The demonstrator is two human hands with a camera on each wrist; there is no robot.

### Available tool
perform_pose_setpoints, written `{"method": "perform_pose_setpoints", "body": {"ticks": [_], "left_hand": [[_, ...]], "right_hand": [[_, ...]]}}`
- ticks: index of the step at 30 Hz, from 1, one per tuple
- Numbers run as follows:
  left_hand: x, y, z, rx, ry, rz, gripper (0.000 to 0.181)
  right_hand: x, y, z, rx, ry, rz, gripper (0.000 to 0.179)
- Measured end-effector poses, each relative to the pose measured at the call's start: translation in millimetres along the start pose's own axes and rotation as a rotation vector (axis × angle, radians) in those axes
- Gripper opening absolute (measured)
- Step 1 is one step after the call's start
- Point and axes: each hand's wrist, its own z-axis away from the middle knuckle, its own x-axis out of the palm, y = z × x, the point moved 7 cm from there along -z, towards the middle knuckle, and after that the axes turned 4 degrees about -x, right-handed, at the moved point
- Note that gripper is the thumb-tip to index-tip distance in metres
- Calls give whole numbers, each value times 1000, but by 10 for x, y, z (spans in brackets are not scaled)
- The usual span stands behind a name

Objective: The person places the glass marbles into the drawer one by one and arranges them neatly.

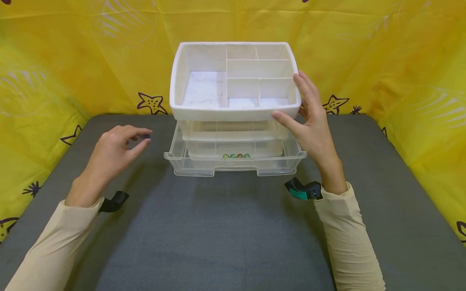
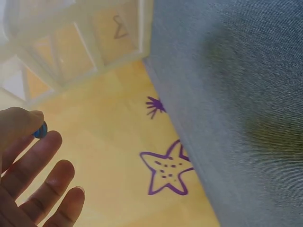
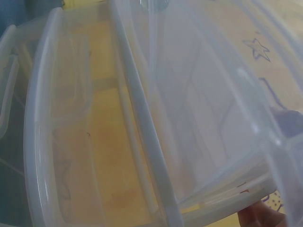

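Observation:
My left hand point(image 1: 114, 149) is raised to the left of a plastic drawer organizer. Between its thumb and index finger it pinches a small blue marble point(image 2: 40, 130), while the other fingers spread loosely in the left wrist view. On the organizer's right side, my right hand point(image 1: 314, 125) grips the white top tray point(image 1: 233, 114), thumb on the front rim and fingers along the side. Below, a clear drawer point(image 1: 194, 165) is pulled out toward me. Several greenish and brown marbles point(image 1: 239, 156) sit in a row, seen through the drawer's clear front.
The top tray has one large compartment point(image 1: 204, 89) on the left and several smaller ones on the right. A grey cloth point(image 1: 218, 230) covers the table. Yellow fabric point(image 1: 120, 68) with starfish drawings hangs behind and at both sides.

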Motion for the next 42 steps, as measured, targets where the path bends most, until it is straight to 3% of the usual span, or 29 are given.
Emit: {"method": "perform_pose_setpoints", "body": {"ticks": [13, 33, 42], "left_hand": [[-155, 302, -37, 116, 81, 63, 24], [-410, 822, -115, 198, 169, 146, 28], [-466, 1090, -182, 227, 114, 178, 23]], "right_hand": [[-4, -2, 0, 7, -1, 11, 77], [1, 2, 3, 6, 0, 12, 77], [-1, -8, 0, -1, 3, 8, 77]]}}
